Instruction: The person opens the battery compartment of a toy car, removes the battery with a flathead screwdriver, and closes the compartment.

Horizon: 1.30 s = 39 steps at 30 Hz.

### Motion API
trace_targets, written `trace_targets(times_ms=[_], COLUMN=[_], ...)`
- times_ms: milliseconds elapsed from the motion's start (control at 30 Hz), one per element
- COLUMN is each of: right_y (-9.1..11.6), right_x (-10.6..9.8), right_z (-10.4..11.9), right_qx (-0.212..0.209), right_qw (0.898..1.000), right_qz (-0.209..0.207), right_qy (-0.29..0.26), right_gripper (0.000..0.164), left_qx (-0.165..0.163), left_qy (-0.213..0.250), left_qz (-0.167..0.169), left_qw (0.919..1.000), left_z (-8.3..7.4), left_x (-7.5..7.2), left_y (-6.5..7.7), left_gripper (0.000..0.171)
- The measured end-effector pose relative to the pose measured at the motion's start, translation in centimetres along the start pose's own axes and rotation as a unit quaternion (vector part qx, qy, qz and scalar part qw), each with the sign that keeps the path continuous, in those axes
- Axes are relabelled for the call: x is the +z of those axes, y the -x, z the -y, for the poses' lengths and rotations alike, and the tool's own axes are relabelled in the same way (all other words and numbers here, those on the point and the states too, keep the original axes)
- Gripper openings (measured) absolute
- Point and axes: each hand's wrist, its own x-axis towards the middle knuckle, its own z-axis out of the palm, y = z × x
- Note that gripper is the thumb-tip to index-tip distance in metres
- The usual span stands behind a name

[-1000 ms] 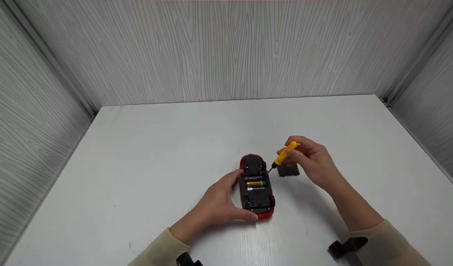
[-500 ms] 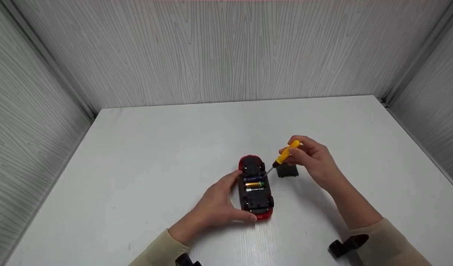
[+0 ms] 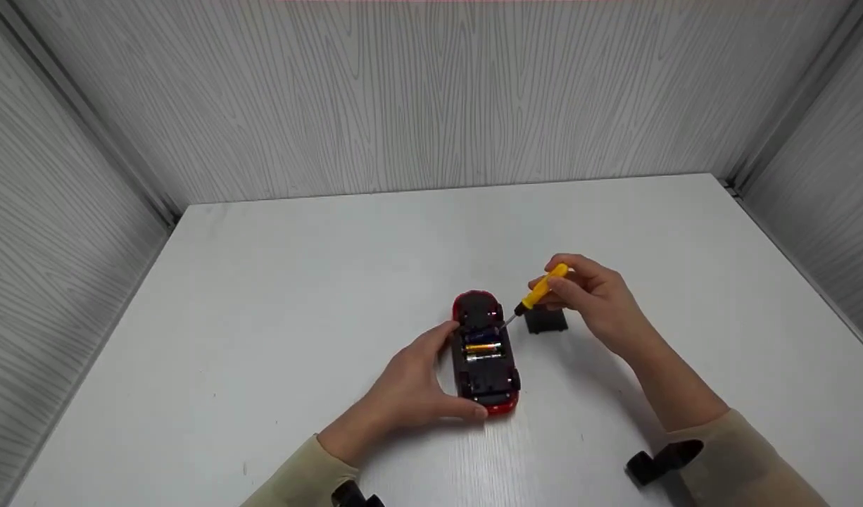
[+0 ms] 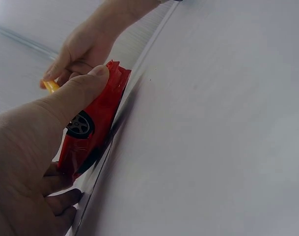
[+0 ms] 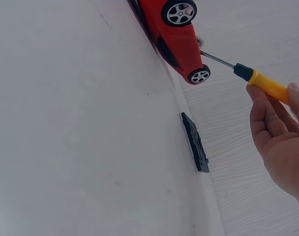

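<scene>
Pinched by its yellow handle between thumb and fingertips of the right hand [image 3: 595,303], a screwdriver [image 3: 536,293] is held, the grip narrowed to the handle's width and the other fingers loosely bent. Its shaft is slanted, with the handle pointed between one and two o'clock and the tip at the three o'clock end of a blue battery [image 3: 480,336]; whether the battery is touched cannot be told. Wheels up, a red car [image 3: 489,374] is laid on the table [image 3: 298,296], its length roughly along the twelve-to-six line. It is gripped from eight o'clock by the left hand [image 3: 412,387], spread wide, with the thumb set at the six o'clock end and fingertips on the far part of the nine o'clock side. Across the car's underside, below the blue battery toward six, a gold battery [image 3: 483,348] and a silver battery [image 3: 483,356] are seated. At two o'clock from the car, a dark cover [image 3: 547,322] is seen flat on the table, apart from it and partly hidden by the right hand.
</scene>
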Motion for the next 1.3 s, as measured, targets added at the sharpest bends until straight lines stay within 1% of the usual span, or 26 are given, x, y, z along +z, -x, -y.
trace_targets(times_ms=[167,300,533,833,1100,1300], right_y=[0.09,0.16,0.13,-0.03,0.07,0.05], right_x=[0.44,0.44,0.5,0.47,0.41,0.35], right_z=[0.08,0.14,0.1,-0.1,-0.15,-0.36], right_qx=[0.005,0.007,0.006,0.005,0.001,0.0], right_qw=[1.0,1.0,1.0,1.0,1.0,1.0], right_qz=[0.015,0.004,-0.002,-0.009,-0.013,-0.016], right_qy=[0.021,0.022,0.027,0.022,-0.002,-0.007], right_gripper=[0.022,0.022,0.024,0.024,0.026,0.026], left_qx=[-0.001,-0.002,-0.004,-0.01,0.004,0.001], left_qy=[-0.002,-0.004,-0.006,-0.005,-0.003,0.0], left_qz=[0.0,0.002,0.005,0.005,-0.001,0.001], left_qw=[1.0,1.0,1.0,0.9999,1.0,1.0], left_z=[-0.05,-0.01,-0.01,0.05,0.15,0.19], left_x=[0.03,0.03,-0.03,-0.12,0.0,0.0], left_y=[-0.05,-0.06,0.0,0.12,0.05,0.06], left_gripper=[0.124,0.125,0.126,0.127,0.124,0.127])
